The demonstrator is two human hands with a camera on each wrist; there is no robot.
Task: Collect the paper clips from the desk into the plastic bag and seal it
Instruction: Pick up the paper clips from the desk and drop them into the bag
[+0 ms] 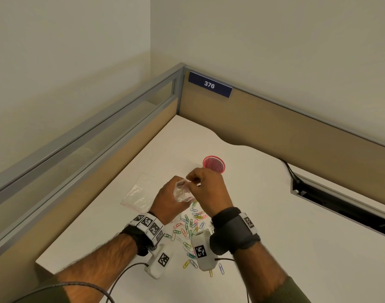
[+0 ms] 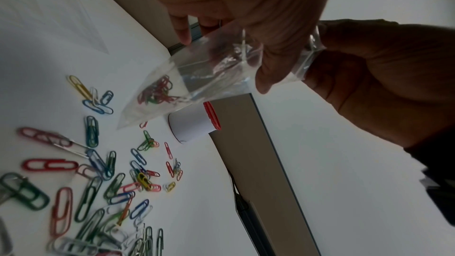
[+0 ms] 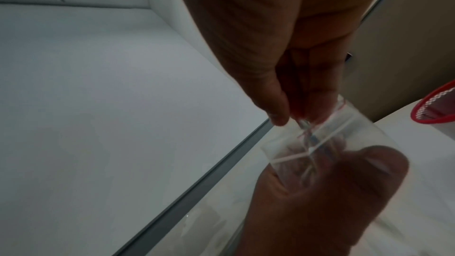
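My left hand point(image 1: 167, 200) holds a small clear plastic bag point(image 1: 183, 192) above the desk, its mouth turned up and to the right. The fingers and thumb of my right hand point(image 1: 207, 189) pinch the bag's rim. From the left wrist, the bag point(image 2: 209, 69) hangs tilted with several red and green clips point(image 2: 157, 92) in its lower corner. The right wrist view shows my right fingertips point(image 3: 278, 118) on the bag's mouth point(image 3: 332, 137), with the left thumb point(image 3: 357, 182) below. Many coloured paper clips point(image 1: 188, 228) lie loose on the white desk point(image 1: 296, 248) under my wrists.
A second clear bag point(image 1: 137, 195) lies flat on the desk left of my hands. A red mesh cup point(image 1: 214, 164) stands just behind them. Partition walls close the desk's back and left. A cable slot point(image 1: 340, 204) runs along the right.
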